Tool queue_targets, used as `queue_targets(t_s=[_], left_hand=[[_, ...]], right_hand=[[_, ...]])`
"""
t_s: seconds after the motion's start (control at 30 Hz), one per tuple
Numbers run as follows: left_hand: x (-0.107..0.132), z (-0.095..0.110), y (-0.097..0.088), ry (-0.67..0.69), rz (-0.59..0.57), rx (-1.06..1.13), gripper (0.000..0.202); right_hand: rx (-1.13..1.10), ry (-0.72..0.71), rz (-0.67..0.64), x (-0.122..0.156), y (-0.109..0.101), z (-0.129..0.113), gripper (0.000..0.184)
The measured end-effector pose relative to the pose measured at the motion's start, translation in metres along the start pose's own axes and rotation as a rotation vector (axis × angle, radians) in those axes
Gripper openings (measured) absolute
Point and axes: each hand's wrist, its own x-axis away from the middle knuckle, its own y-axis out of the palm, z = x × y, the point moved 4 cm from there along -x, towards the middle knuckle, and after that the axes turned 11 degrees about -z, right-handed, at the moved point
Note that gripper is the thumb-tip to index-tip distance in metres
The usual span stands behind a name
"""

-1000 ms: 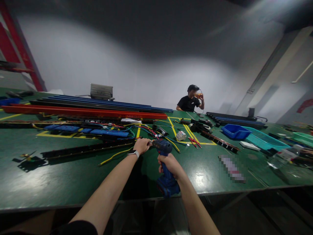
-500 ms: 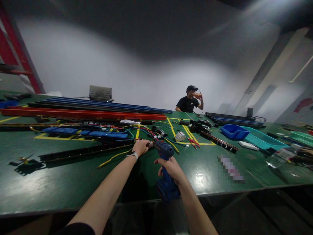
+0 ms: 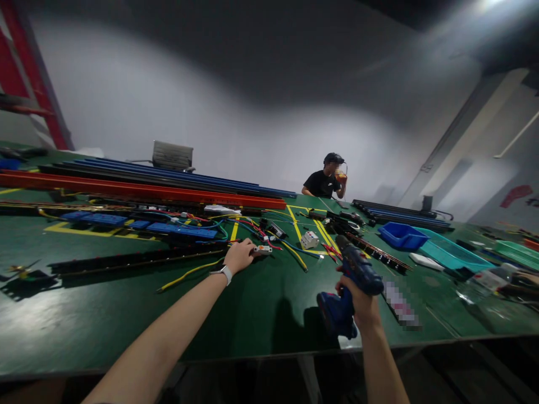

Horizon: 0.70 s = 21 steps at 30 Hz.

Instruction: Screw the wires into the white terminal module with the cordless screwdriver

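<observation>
My right hand [image 3: 357, 300] is wrapped round the grip of a blue cordless drill [image 3: 360, 266], held above the table with its chuck pointing up and to the left. My left hand [image 3: 239, 256], with a watch on its wrist, is closed on a small white circuit breaker [image 3: 263, 250] that has an orange mark. Red, blue and yellow wires [image 3: 290, 252] lie just beyond it. A white block of circuit breakers [image 3: 309, 240] sits apart between the two hands. Close to the drill's chuck lie red-handled leads [image 3: 331, 252].
Long black rails [image 3: 138, 261], blue strips [image 3: 181, 230] and a red bar [image 3: 147, 189] stretch across the left. On the right stand a blue bin [image 3: 403, 235], a turquoise basket [image 3: 452, 249] and a plastic bottle [image 3: 484, 280]. Across the table sits a person [image 3: 324, 180].
The drill in my right hand has moved away to the right from the circuit breaker and turned. My left hand keeps the breaker near the same spot, now more visible.
</observation>
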Motion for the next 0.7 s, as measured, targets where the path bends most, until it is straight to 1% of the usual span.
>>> queue_targets(t_s=[0.07, 0.13, 0.23, 0.37, 0.47, 0.53, 0.7], left_hand=[[0.000, 0.000, 0.000, 0.005, 0.002, -0.002, 0.037], [-0.001, 0.000, 0.000, 0.012, -0.008, -0.004, 0.037], [-0.003, -0.002, 0.002, 0.003, -0.021, -0.007, 0.036], [-0.005, -0.003, 0.003, 0.008, -0.026, 0.022, 0.033], [-0.004, -0.003, 0.000, 0.021, -0.034, 0.044, 0.034], [-0.003, -0.002, -0.002, 0.025, -0.037, 0.056, 0.035], [-0.003, -0.004, 0.000, 0.004, -0.032, 0.071, 0.035]], right_hand=[[0.049, -0.035, 0.122, -0.021, -0.028, 0.004, 0.035], [0.102, -0.074, 0.218, -0.041, -0.051, 0.010, 0.040], [0.152, -0.101, 0.286, -0.067, -0.077, 0.022, 0.044], [0.214, -0.134, 0.342, -0.090, -0.105, 0.040, 0.043], [0.219, -0.155, 0.367, -0.100, -0.120, 0.051, 0.044], [0.210, -0.168, 0.371, -0.103, -0.126, 0.056, 0.044], [0.183, -0.183, 0.295, -0.103, -0.122, 0.055, 0.045]])
